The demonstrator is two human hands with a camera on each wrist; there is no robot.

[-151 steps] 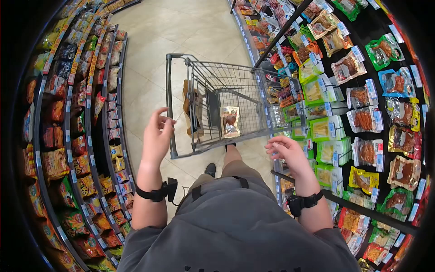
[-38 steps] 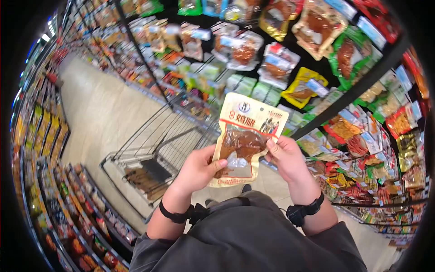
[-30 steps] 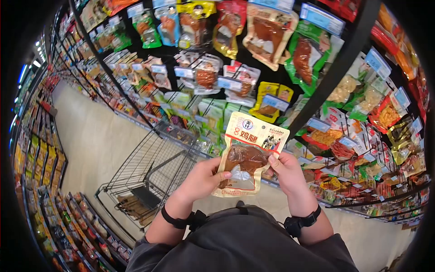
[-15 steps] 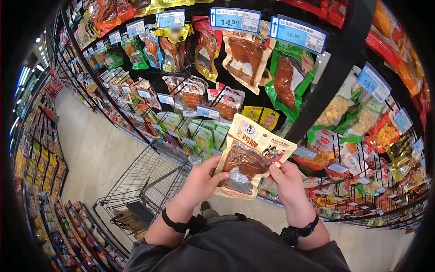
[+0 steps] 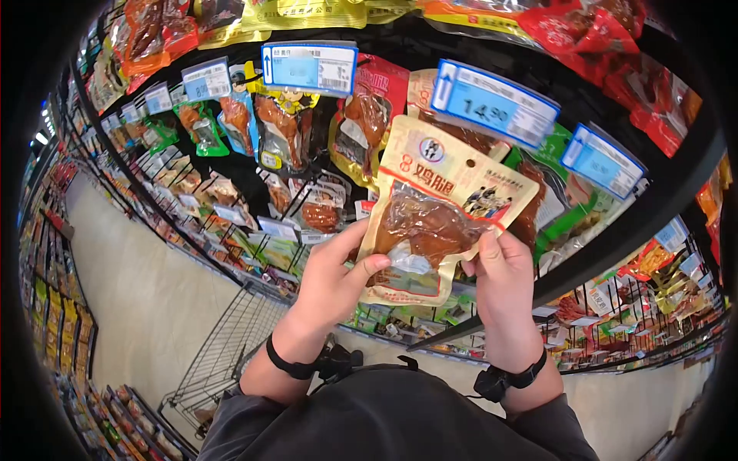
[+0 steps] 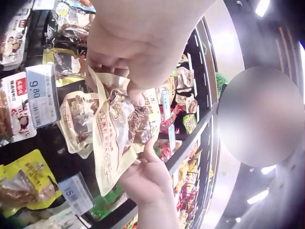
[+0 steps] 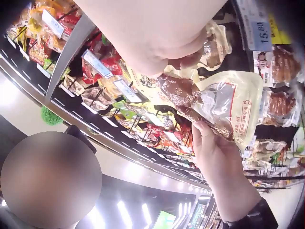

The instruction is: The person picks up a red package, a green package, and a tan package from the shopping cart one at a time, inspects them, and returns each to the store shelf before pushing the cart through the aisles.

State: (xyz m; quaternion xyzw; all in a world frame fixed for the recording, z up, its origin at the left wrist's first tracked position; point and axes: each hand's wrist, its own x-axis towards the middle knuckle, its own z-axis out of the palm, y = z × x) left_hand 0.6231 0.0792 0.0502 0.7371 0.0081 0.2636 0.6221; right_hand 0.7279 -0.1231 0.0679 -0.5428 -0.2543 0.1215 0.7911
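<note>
Both hands hold a cream vacuum pack of chicken legs [image 5: 421,219] in front of the hanging rack. Brown meat shows through its clear window. My left hand [image 5: 332,273] grips the pack's lower left side, thumb in front and fingers behind. At the right side, my right hand [image 5: 503,280] pinches the edge, thumb on the front. The pack [image 6: 107,143] is slightly tilted in the left wrist view. Behind it on the rack hangs a similar cream pack [image 6: 78,119], beside a 14.90 price tag [image 5: 496,104].
A black rack bar [image 5: 630,238] slants past on the right. Rows of hanging meat packs, such as a red and gold one [image 5: 367,115], fill the rack. The wire shopping cart [image 5: 223,346] stands at lower left on the pale floor [image 5: 131,261].
Five seconds ago both hands were empty and a cream pack lay in the cart. Later they hold such a pack; now it is raised closer to the rack, and the view has turned toward the rack.
</note>
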